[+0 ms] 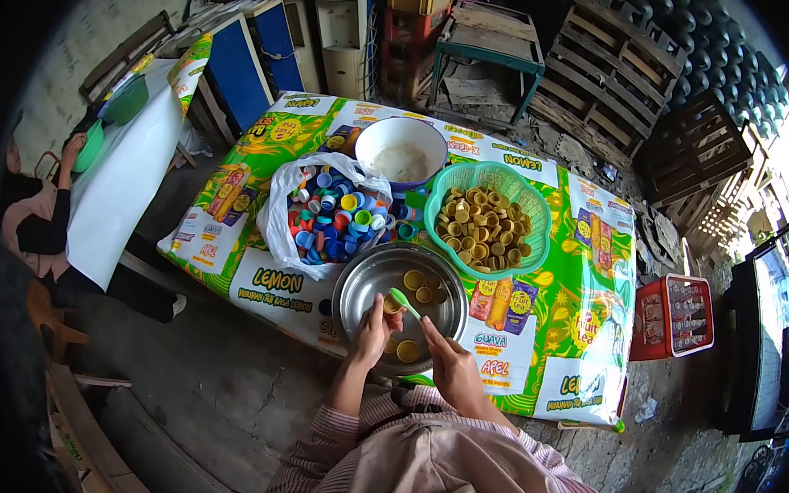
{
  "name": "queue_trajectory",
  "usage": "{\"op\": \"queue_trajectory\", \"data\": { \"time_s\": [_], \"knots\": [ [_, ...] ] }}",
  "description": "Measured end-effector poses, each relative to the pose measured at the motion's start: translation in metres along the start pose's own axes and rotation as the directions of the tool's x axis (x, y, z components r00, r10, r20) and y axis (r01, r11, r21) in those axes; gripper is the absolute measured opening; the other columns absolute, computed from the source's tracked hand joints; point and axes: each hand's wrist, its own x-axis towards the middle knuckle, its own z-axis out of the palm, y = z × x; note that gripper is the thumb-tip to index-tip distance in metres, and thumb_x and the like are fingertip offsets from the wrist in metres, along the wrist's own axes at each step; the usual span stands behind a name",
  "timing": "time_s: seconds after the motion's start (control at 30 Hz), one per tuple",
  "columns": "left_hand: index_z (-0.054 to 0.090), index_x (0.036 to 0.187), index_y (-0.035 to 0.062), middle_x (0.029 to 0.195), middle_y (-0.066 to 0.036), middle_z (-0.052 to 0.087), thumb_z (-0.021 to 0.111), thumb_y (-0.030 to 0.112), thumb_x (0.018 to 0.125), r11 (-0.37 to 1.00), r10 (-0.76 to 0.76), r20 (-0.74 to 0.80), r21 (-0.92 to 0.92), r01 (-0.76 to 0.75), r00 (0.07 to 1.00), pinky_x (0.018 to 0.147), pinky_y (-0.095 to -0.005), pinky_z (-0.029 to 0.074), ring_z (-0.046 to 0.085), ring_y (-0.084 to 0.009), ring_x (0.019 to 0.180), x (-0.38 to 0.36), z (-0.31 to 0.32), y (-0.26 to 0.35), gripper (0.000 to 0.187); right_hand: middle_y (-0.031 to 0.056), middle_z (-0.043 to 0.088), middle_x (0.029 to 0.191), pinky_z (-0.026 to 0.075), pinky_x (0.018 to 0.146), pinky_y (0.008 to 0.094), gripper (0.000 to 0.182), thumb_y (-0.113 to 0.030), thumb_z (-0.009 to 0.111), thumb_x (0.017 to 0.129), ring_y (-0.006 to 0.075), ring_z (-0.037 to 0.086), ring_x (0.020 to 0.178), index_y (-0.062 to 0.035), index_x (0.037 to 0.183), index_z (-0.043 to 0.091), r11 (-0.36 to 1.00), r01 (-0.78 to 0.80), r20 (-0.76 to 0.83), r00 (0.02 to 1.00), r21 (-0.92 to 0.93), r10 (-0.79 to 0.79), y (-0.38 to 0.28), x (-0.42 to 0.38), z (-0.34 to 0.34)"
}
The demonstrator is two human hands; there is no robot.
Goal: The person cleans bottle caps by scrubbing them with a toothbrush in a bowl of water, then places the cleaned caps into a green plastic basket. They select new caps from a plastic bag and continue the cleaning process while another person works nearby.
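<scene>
Over the metal basin (pixel 341 289), my left hand (pixel 373 339) pinches a yellow bottle cap (pixel 391 306). My right hand (pixel 455 370) grips a slim green toothbrush (pixel 404 300), its head at the cap; the bristles are too small to make out. Several loose yellow caps (pixel 407 351) lie in the basin, which seems to hold a little water. Beyond it to the right is a green plastic basket (pixel 540 205) full of yellow-brown caps (pixel 483 228). Behind and left, a white plastic bag (pixel 278 208) is open on many coloured caps (pixel 335 214).
A white enamel bowl (pixel 367 141) with cloudy contents stands at the table's back. A printed sheet (pixel 586 335) covers the table. At the left, another person (pixel 40 216) sits by a second table with green bowls (pixel 125 100). A red bottle crate (pixel 675 317) stands on the floor at right.
</scene>
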Motion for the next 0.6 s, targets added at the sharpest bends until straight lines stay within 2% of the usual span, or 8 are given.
{"op": "queue_trajectory", "data": {
  "time_s": [0.07, 0.13, 0.3, 0.37, 0.4, 0.47, 0.53, 0.6],
  "knots": [
    [0.053, 0.091, 0.0034, 0.072, -0.001, 0.048, 0.029, 0.046, 0.096, 0.998, -0.018, -0.007, -0.064, 0.017, 1.0, 0.066, -0.0253, 0.039, 0.046, -0.0104, 0.068, -0.002, 0.006, 0.002, 0.049, 0.0145, 0.054, 0.071, 0.045, 0.051, 0.0441, 0.051, -0.006, 0.051, 0.085, 0.0354, 0.057, 0.058, -0.0225, 0.132, 0.041, 0.999, 0.01, -0.053, 0.999, 0.04, -0.008, -0.001, 0.0, 0.0],
    [0.053, 0.09, 0.0031, 0.071, -0.001, 0.046, 0.028, 0.045, 0.096, 0.993, 0.0, -0.019, -0.114, -0.002, 1.0, 0.066, -0.0249, 0.039, 0.045, -0.0101, 0.067, -0.002, 0.01, 0.002, 0.049, 0.014, 0.052, 0.068, 0.045, 0.05, 0.0435, 0.051, -0.006, 0.051, 0.086, 0.0346, 0.057, 0.057, -0.0228, 0.133, 0.041, 0.998, 0.025, 0.022, 0.999, -0.056, -0.024, -0.005, -0.004, -0.004],
    [0.055, 0.092, 0.0039, 0.069, 0.0, 0.046, 0.028, 0.045, 0.097, 0.999, -0.026, 0.021, -0.042, 0.026, 0.999, 0.065, -0.0238, 0.039, 0.045, -0.0097, 0.066, -0.002, 0.004, -0.001, 0.049, 0.0116, 0.053, 0.069, 0.045, 0.048, 0.0415, 0.053, -0.005, 0.052, 0.085, 0.0309, 0.055, 0.053, -0.0225, 0.134, 0.04, 0.996, 0.021, -0.047, 0.999, -0.091, -0.025, 0.0, 0.002, -0.01],
    [0.057, 0.093, 0.0024, 0.07, 0.0, 0.05, 0.028, 0.043, 0.097, 0.994, 0.019, -0.038, 0.107, -0.015, 0.999, 0.063, -0.024, 0.04, 0.045, -0.0091, 0.064, -0.002, 0.0, -0.003, 0.051, 0.0114, 0.052, 0.068, 0.045, 0.048, 0.0413, 0.054, -0.004, 0.052, 0.084, 0.0306, 0.055, 0.052, -0.0217, 0.134, 0.04, 0.991, 0.043, 0.005, 0.999, -0.125, -0.042, -0.001, -0.002, -0.011],
    [0.057, 0.093, 0.0024, 0.07, 0.0, 0.05, 0.028, 0.043, 0.097, 0.994, 0.02, -0.039, 0.106, -0.015, 0.999, 0.063, -0.024, 0.04, 0.045, -0.0091, 0.064, -0.002, 0.0, -0.002, 0.051, 0.0113, 0.052, 0.067, 0.045, 0.047, 0.0411, 0.054, -0.003, 0.052, 0.084, 0.0303, 0.054, 0.051, -0.021, 0.134, 0.04, 0.985, 0.066, 0.054, 0.997, -0.158, -0.058, -0.001, -0.003, -0.011],
    [0.059, 0.093, 0.001, 0.072, -0.001, 0.054, 0.028, 0.043, 0.097, 0.893, 0.082, -0.119, 0.45, -0.02, 0.989, 0.061, -0.0244, 0.041, 0.046, -0.0087, 0.062, -0.003, -0.001, 0.002, 0.052, 0.0127, 0.053, 0.068, 0.044, 0.048, 0.0404, 0.053, -0.002, 0.052, 0.084, 0.0302, 0.055, 0.053, -0.0199, 0.133, 0.042, 0.992, 0.035, 0.023, 0.999, -0.121, -0.032, -0.002, -0.002, -0.013],
    [0.058, 0.092, 0.001, 0.073, -0.003, 0.056, 0.028, 0.042, 0.097, 0.882, 0.097, -0.139, 0.47, -0.021, 0.986, 0.061, -0.0249, 0.042, 0.048, -0.0093, 0.062, -0.007, 0.01, 0.012, 0.051, 0.0142, 0.055, 0.069, 0.044, 0.05, 0.0397, 0.051, -0.001, 0.052, 0.084, 0.03, 0.055, 0.054, -0.0187, 0.132, 0.044, 0.997, 0.008, -0.005, 1.0, -0.083, -0.008, -0.003, 0.0, -0.016],
    [0.058, 0.091, 0.001, 0.071, -0.003, 0.056, 0.028, 0.041, 0.097, 0.805, 0.186, -0.12, 0.587, -0.082, 0.975, 0.06, -0.0251, 0.042, 0.049, -0.01, 0.061, -0.01, 0.018, 0.02, 0.05, 0.0097, 0.051, 0.067, 0.046, 0.047, 0.0403, 0.057, -0.002, 0.053, 0.081, 0.0286, 0.054, 0.05, -0.0209, 0.134, 0.041, 0.986, 0.084, -0.003, 0.996, -0.142, -0.086, -0.004, -0.001, -0.018]
  ]
}}
